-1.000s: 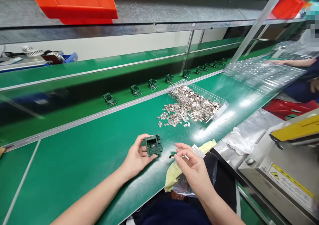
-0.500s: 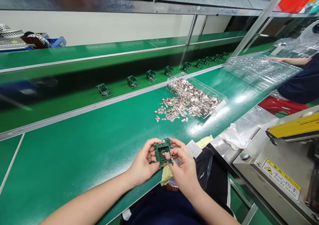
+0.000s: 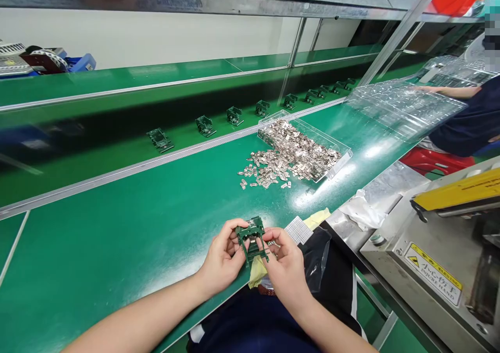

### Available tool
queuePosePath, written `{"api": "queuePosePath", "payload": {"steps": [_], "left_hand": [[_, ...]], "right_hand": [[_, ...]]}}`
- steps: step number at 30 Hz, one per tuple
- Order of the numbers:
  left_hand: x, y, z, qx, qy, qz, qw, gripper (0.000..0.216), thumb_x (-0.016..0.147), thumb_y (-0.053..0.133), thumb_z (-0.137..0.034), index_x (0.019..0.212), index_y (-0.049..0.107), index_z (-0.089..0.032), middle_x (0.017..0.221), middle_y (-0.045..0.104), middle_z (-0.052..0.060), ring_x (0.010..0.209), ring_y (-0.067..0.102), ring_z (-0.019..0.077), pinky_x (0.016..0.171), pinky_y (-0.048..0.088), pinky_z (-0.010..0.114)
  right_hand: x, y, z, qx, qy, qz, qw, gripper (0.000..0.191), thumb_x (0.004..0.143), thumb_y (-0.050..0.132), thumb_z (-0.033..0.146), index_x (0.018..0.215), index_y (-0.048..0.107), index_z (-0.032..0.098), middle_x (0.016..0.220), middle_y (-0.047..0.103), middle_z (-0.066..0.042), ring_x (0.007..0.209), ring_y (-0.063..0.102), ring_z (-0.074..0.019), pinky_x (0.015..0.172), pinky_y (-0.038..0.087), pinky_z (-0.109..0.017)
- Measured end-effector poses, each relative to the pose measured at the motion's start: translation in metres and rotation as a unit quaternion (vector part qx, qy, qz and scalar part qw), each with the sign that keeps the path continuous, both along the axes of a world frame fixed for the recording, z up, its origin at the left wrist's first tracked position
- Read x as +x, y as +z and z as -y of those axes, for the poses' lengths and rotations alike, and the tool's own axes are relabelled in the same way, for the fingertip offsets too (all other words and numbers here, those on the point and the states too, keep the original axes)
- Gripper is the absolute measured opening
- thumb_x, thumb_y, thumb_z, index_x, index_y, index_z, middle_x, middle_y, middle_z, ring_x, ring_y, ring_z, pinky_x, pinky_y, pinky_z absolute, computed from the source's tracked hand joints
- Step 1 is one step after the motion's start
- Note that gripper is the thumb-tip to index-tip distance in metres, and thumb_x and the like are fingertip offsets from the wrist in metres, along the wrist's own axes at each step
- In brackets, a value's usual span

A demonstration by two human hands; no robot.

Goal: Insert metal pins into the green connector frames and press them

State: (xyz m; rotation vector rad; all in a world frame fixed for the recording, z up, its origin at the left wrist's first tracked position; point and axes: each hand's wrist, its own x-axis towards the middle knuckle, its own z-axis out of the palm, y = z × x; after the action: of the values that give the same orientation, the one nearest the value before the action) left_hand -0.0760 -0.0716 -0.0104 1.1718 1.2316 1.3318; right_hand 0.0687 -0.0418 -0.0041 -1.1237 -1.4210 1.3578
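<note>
Between my two hands is a green circuit board assembly (image 3: 252, 233), a small open frame tilted over the bench's front edge. My left hand (image 3: 222, 256) grips its left side, fingers behind and thumb low in front. On the right side, my right hand (image 3: 286, 262) has its fingers closed on the frame, the thumb at the opening. Whether a small part sits under those fingertips is hidden. Beyond the hands, small silvery metal pieces (image 3: 269, 168) lie loose beside a clear plastic tray (image 3: 339, 165) heaped with more of them.
Several similar green assemblies (image 3: 205, 126) stand in a row along the green belt (image 3: 117, 155). At right is a metal machine (image 3: 437, 264) with a hand-injury warning label. Clear trays (image 3: 406, 105) lie near a co-worker's arm (image 3: 449, 89). A white gridded sheet (image 3: 299, 230) lies beside my right hand.
The held assembly has been tipped, so its top face shows more. My right hand has shifted lower on it, its fingers drawn in. The whole view has moved slightly.
</note>
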Motion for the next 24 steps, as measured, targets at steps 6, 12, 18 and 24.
{"api": "queuePosePath", "payload": {"steps": [6, 12, 18, 24], "left_hand": [[0.004, 0.003, 0.004, -0.017, 0.021, 0.003, 1.0, 0.026, 0.086, 0.059, -0.034, 0.108, 0.05, -0.023, 0.086, 0.061, 0.002, 0.071, 0.058, 0.0125, 0.063, 0.048, 0.021], [0.006, 0.005, 0.004, -0.018, 0.027, 0.008, 0.999, 0.026, 0.086, 0.06, -0.032, 0.108, 0.051, -0.022, 0.087, 0.062, 0.002, 0.073, 0.059, 0.0129, 0.064, 0.05, 0.022], [0.014, 0.011, 0.01, -0.021, 0.026, -0.008, 0.999, 0.024, 0.085, 0.06, -0.03, 0.107, 0.052, -0.022, 0.086, 0.063, 0.003, 0.072, 0.061, 0.0133, 0.063, 0.05, 0.022], [0.034, 0.015, 0.004, -0.024, -0.006, -0.021, 0.999, 0.024, 0.086, 0.057, -0.028, 0.108, 0.05, -0.023, 0.086, 0.062, 0.002, 0.071, 0.061, 0.0132, 0.063, 0.051, 0.023]], "right_hand": [[-0.005, 0.007, -0.001, -0.073, -0.011, -0.062, 0.995, 0.027, 0.077, 0.072, 0.041, 0.077, 0.054, 0.021, 0.076, 0.058, -0.003, 0.066, 0.057, -0.017, 0.057, 0.048, -0.026], [-0.006, 0.007, -0.001, -0.066, -0.025, -0.09, 0.993, 0.029, 0.072, 0.076, 0.041, 0.072, 0.055, 0.021, 0.075, 0.061, -0.003, 0.067, 0.057, -0.0168, 0.061, 0.05, -0.027], [-0.001, 0.012, 0.007, -0.073, -0.032, -0.095, 0.992, 0.027, 0.073, 0.076, 0.039, 0.07, 0.056, 0.02, 0.071, 0.059, -0.002, 0.066, 0.057, -0.0167, 0.06, 0.05, -0.027], [0.042, 0.005, 0.016, -0.042, -0.072, -0.08, 0.993, 0.023, 0.083, 0.068, 0.041, 0.083, 0.059, 0.02, 0.077, 0.06, -0.003, 0.07, 0.057, -0.0165, 0.064, 0.048, -0.026]]}}
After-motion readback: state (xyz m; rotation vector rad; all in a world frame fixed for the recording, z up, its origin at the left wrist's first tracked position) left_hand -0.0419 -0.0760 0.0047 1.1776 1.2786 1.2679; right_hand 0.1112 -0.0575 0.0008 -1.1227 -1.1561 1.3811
